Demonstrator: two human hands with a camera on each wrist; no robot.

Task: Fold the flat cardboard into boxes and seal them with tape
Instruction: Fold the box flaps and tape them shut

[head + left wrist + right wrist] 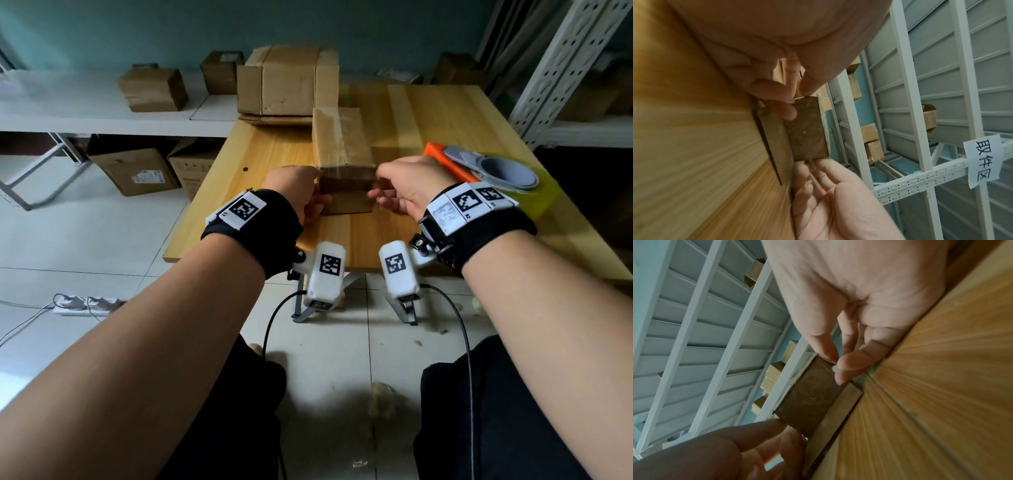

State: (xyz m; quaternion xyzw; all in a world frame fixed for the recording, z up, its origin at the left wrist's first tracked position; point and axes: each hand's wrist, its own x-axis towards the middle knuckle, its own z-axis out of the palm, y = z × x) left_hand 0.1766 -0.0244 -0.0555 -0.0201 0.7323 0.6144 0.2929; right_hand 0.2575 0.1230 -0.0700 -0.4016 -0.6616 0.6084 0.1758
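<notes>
Small cardboard box [344, 147] sits on the wooden counter [428, 130], near flap [347, 204] lying open. Left hand [296, 192] and right hand [407, 186] each pinch a near corner. Tape dispenser [479, 168] lies to the right.

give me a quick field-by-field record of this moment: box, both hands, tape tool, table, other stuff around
box: small cardboard box lying on the table, near end facing the person, one flap folded out flat on the wood
left hand: left hand holds the left edge of the near end
right hand: right hand pinches the right edge of the near end
tape tool: orange tape dispenser lying to the right of the box, untouched
table: wooden table
other: stack of flat cardboard at the far edge; white metal shelving holding more boxes
</notes>
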